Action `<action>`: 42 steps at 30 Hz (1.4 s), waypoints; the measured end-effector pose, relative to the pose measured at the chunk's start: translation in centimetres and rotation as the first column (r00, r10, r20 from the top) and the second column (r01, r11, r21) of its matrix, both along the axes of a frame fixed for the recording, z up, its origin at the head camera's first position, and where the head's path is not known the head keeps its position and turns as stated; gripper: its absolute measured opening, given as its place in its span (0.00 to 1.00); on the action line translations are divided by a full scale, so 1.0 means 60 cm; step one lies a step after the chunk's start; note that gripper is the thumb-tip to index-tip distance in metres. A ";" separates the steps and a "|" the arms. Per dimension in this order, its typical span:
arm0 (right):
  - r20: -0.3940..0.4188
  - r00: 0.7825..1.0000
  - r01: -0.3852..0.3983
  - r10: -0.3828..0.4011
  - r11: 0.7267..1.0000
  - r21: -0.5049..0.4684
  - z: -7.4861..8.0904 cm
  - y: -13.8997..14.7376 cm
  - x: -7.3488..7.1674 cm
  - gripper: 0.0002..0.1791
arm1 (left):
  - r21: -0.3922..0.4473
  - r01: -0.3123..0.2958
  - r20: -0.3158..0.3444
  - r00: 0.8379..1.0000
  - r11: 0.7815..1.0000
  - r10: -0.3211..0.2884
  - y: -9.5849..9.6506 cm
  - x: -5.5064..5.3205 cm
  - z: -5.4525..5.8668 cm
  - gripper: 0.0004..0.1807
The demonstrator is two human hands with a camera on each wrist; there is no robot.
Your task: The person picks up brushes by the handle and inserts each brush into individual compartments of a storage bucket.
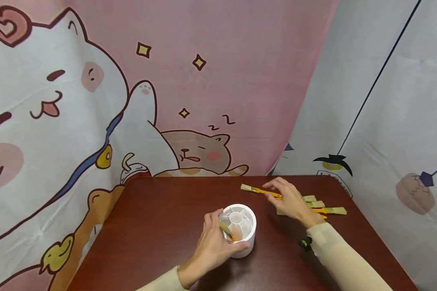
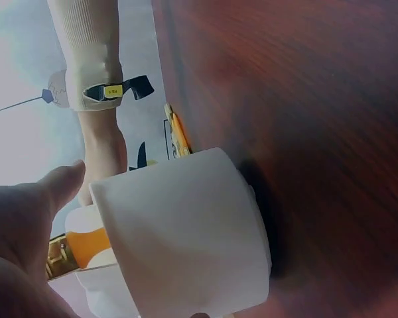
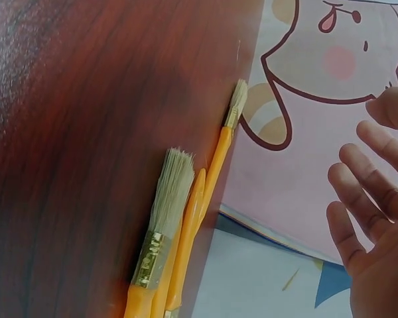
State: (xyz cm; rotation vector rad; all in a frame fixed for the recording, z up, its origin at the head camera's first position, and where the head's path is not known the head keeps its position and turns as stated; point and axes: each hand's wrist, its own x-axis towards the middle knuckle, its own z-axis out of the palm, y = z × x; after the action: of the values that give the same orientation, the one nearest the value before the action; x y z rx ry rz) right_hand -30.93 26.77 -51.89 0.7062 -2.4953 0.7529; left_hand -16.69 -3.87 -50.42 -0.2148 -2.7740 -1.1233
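Observation:
My left hand (image 1: 215,242) grips a round white divided holder (image 1: 250,238), with the thumb along its near side and fingers at its left rim. One paintbrush (image 1: 225,229) with an orange handle leans in a compartment, its bristles sticking up past the rim by my palm. In the left wrist view the white holder (image 2: 186,232) fills the middle and the brush's gold ferrule (image 2: 61,257) shows beside the hand. My right hand (image 1: 289,200), fingers spread and slightly bent, hovers over several orange-handled paintbrushes; the nearest to its fingertips is a narrow brush (image 1: 256,190).
More flat brushes (image 1: 335,210) lie in a loose pile under and right of the right hand, bristles pointing different ways. The dark red table (image 1: 160,226) meets a cartoon-printed cloth (image 1: 240,81) at the back and a pale cloth (image 1: 397,121) on the right.

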 end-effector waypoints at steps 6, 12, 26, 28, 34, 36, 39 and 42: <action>0.032 0.999 0.027 -0.028 0.999 0.019 -0.004 0.002 -0.006 0.15 | 0.019 -0.002 0.019 1.000 1.000 0.002 -0.003 -0.006 -0.006 0.67; 0.083 0.996 0.039 -0.041 0.999 0.024 -0.008 0.007 -0.013 0.14 | 0.095 0.061 0.048 0.997 0.994 -0.066 -0.012 -0.015 -0.007 0.66; 0.144 0.988 0.052 -0.061 0.997 0.064 -0.018 0.007 -0.032 0.16 | 0.093 0.231 0.054 0.970 0.969 -0.237 -0.050 -0.036 0.008 0.64; 0.157 0.985 0.054 -0.065 0.996 0.072 -0.021 0.007 -0.036 0.18 | 0.094 0.245 0.066 0.966 0.965 -0.251 -0.054 -0.039 0.009 0.64; 0.188 0.979 0.068 -0.084 0.994 0.091 -0.027 0.004 -0.046 0.17 | 0.106 0.268 0.096 0.956 0.958 -0.278 -0.060 -0.044 0.012 0.63; 0.183 0.980 0.067 -0.084 0.993 0.096 -0.030 0.004 -0.050 0.17 | 0.109 0.275 0.100 0.953 0.955 -0.286 -0.060 -0.046 0.012 0.63; 0.177 0.981 0.064 -0.080 0.994 0.093 -0.036 0.004 -0.056 0.18 | 0.114 0.287 0.108 0.948 0.951 -0.299 -0.062 -0.050 0.013 0.63; 0.189 0.978 0.069 -0.086 0.993 0.094 -0.043 0.005 -0.063 0.19 | 0.110 0.305 0.114 0.942 0.946 -0.316 -0.065 -0.054 0.015 0.63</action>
State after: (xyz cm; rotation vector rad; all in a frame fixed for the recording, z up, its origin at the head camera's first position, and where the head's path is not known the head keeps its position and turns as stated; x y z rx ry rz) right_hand -34.71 27.08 -54.47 0.5861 -2.7289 0.7185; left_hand -19.91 -7.78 -49.50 -0.6094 -2.8623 -1.3761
